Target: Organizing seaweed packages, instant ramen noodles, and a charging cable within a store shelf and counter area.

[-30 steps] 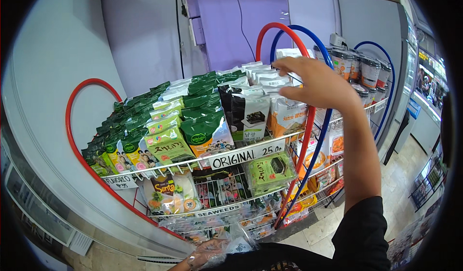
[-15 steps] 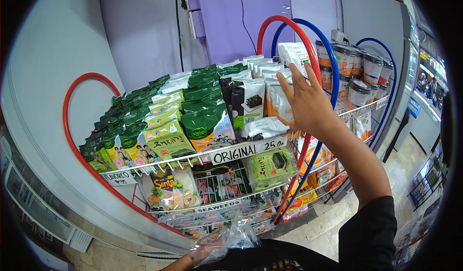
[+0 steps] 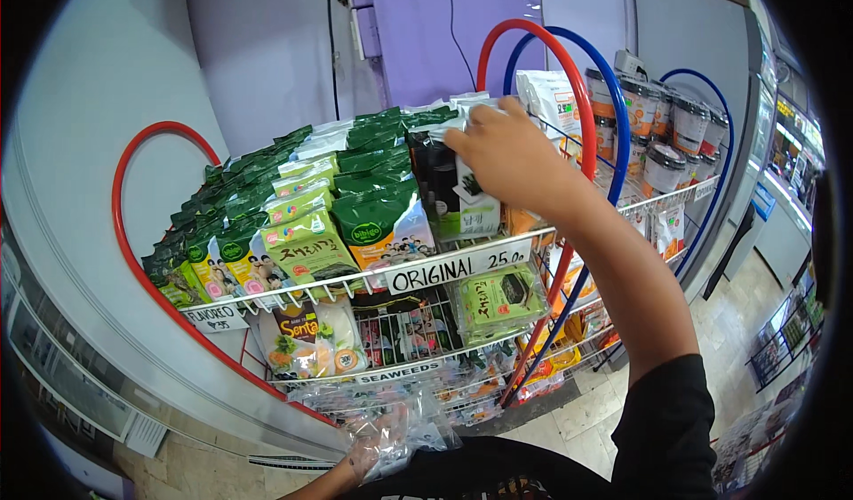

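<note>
My right hand [image 3: 515,158] reaches onto the top shelf of a wire display rack [image 3: 462,253]. Its fingers curl over the top of a white snack packet [image 3: 477,205] in the middle row, thumb at the front. Left of it stand rows of green packets [image 3: 306,233] and dark green packets [image 3: 378,136]. At the bottom edge my left hand [image 3: 366,451] grips a crumpled clear plastic bag [image 3: 416,426] in front of the lowest shelf.
Red hoops [image 3: 124,233] and a blue hoop [image 3: 622,118] frame the rack. Lower shelves hold more packets [image 3: 498,300]. A second wire rack at right carries lidded tubs [image 3: 662,162]. Behind are a purple wall and grey panels; tiled floor [image 3: 586,411] lies below right.
My right hand has moved left from the rack's right-hand rows to the middle row and closed on a white packet. The left hand with the plastic bag has come further into view.
</note>
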Motion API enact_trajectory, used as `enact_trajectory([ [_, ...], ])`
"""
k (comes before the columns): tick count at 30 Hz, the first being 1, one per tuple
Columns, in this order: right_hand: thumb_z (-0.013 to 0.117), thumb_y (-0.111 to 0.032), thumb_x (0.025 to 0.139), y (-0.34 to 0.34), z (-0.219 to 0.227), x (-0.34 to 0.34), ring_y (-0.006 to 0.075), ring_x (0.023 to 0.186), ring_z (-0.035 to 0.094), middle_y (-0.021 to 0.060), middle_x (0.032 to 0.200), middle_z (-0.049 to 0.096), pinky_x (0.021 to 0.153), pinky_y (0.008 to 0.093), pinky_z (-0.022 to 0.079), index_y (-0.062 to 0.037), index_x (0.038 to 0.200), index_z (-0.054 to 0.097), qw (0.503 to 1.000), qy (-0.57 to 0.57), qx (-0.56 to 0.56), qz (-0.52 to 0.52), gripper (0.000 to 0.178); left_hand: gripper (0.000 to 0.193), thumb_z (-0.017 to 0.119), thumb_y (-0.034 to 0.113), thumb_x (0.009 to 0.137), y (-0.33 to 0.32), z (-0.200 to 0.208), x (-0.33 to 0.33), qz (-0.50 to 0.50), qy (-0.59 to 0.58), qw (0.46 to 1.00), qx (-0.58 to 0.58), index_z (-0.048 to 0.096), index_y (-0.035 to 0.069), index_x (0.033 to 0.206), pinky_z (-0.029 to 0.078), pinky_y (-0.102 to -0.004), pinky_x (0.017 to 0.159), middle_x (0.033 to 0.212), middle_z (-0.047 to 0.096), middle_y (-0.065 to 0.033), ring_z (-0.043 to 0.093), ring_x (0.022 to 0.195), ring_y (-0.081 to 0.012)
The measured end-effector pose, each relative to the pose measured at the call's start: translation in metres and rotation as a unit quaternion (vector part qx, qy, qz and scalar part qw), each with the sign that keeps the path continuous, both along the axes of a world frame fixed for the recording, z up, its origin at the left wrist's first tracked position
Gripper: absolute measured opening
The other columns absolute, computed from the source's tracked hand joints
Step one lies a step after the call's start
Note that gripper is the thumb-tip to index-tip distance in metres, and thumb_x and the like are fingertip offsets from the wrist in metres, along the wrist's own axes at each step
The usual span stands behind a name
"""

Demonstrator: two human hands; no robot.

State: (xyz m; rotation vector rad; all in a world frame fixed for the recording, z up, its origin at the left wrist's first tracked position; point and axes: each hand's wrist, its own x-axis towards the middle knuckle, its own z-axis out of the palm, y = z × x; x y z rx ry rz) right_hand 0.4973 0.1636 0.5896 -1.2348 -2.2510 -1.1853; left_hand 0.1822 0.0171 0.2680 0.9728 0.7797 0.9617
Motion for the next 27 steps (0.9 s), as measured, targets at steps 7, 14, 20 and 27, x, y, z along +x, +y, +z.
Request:
enact_trajectory([
  [7, 0.058, -0.014, 0.080, 0.025, 0.004, -0.014, 0.0368, 0.080, 0.062, 0.0196, 0.084, 0.064, 0.069, 0.0449, 0.047, -0.0095, 0.114, 0.052, 0.981, 0.082, -0.178, -0.013, 0.035, 0.032, 0.057, 0.017, 0.087, -0.007, -0.028, 0.002, 0.059, 0.025, 0.992, -0.108, 0.052, 0.000, 0.114, 0.044, -0.0276, 0.089, 0.112, 0.057, -0.0086, 0.056, 0.099, -0.0142],
  [14, 0.064, -0.018, 0.078, -0.045, -0.029, -0.005, 0.0366, 0.087, 0.061, 0.0213, 0.096, 0.062, 0.073, 0.0425, 0.048, -0.0076, 0.114, 0.054, 0.979, 0.166, 0.049, 0.112, 0.039, 0.030, 0.061, 0.009, 0.085, -0.023, -0.033, 0.002, 0.145, 0.017, 0.961, -0.234, 0.053, 0.001, 0.112, 0.045, -0.0266, 0.087, 0.112, 0.057, -0.0082, 0.056, 0.097, -0.0133],
  [20, 0.070, -0.042, 0.075, -0.147, -0.181, -0.100, 0.0385, 0.114, 0.048, 0.0190, 0.125, 0.048, 0.089, 0.0493, 0.040, -0.0048, 0.115, 0.053, 0.727, 0.296, -0.402, 0.471, 0.057, 0.038, 0.068, 0.006, 0.076, -0.009, -0.006, 0.003, 0.085, 0.125, 0.985, 0.080, 0.051, 0.001, 0.110, 0.046, -0.0323, 0.081, 0.107, 0.058, -0.0091, 0.057, 0.092, -0.0174],
  [27, 0.072, -0.040, 0.072, -0.125, -0.253, -0.148, 0.0444, 0.125, 0.032, 0.0258, 0.138, 0.026, 0.099, 0.0507, 0.031, -0.0048, 0.130, 0.038, 0.755, 0.395, -0.411, 0.323, 0.075, 0.043, 0.060, 0.009, 0.071, 0.006, 0.033, 0.002, 0.129, 0.074, 0.975, 0.166, 0.044, 0.001, 0.111, 0.042, -0.0300, 0.083, 0.101, 0.049, -0.0070, 0.050, 0.092, -0.0163],
])
